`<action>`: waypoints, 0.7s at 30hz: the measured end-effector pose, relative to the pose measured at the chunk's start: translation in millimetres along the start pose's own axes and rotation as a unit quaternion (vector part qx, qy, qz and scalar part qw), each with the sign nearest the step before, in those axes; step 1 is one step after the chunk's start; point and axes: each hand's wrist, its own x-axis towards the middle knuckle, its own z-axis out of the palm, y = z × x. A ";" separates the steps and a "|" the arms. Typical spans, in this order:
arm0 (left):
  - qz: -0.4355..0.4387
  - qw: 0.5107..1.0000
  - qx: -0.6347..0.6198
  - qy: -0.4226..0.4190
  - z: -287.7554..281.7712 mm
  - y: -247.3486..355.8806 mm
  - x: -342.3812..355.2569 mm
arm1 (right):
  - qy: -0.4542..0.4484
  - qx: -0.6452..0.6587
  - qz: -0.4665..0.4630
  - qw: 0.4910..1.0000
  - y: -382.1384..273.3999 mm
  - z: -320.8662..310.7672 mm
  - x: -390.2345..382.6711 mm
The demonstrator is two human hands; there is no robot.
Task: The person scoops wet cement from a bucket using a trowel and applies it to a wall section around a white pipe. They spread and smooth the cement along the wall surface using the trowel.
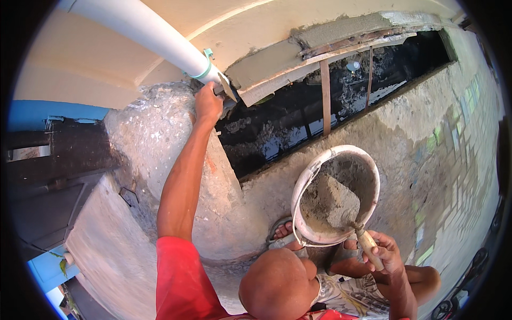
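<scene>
My left hand (208, 105) reaches out to the lower end of a white pipe (160, 42), its fingers closed on a thin, flat grey piece (228, 88) beside the wall edge; the exact kind is unclear. In my right hand (386, 253) is the wooden handle of a trowel (368, 245). The trowel's blade lies over the wet grey mortar (333, 200) in a white bucket (376, 178), carrying a heap of it. A green clamp (201, 68) rings the pipe.
Beyond the bucket runs an open trench (256, 141) of dark water, crossed by upright wooden props (326, 96). They meet a board (288, 69) under the freshly mortared wall edge. Rough concrete (154, 122) lies left. My sandalled foot (285, 229) stands beside the bucket.
</scene>
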 end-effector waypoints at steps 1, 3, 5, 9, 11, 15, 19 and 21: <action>0.006 1.000 0.003 0.003 1.5 4.0 -0.3 | 0.001 0.000 0.003 1.000 0.4 -0.8 -0.1; -0.020 1.000 0.017 -0.010 7.7 10.7 -0.1 | 0.002 -0.003 0.005 1.000 1.2 -2.3 -0.2; -0.032 0.999 0.035 -0.011 9.0 11.4 0.5 | -0.003 0.000 0.006 1.000 3.1 -5.0 1.2; -0.044 0.998 0.038 -0.010 20.9 6.7 2.3 | 0.004 -0.003 0.003 1.000 3.8 -7.8 1.9; -0.054 0.998 0.038 -0.007 24.5 3.1 3.6 | 0.008 -0.006 0.005 1.000 3.3 -7.3 3.6; -0.032 0.998 0.055 0.000 31.4 -2.9 6.9 | 0.015 -0.008 -0.003 1.000 0.5 -4.6 4.1; -0.050 0.998 0.047 -0.010 36.0 -3.8 7.2 | 0.033 -0.001 -0.008 0.999 -6.5 5.6 2.9; -0.051 0.998 0.038 -0.008 37.7 -4.5 8.0 | 0.013 0.018 -0.014 1.000 -12.2 11.2 3.2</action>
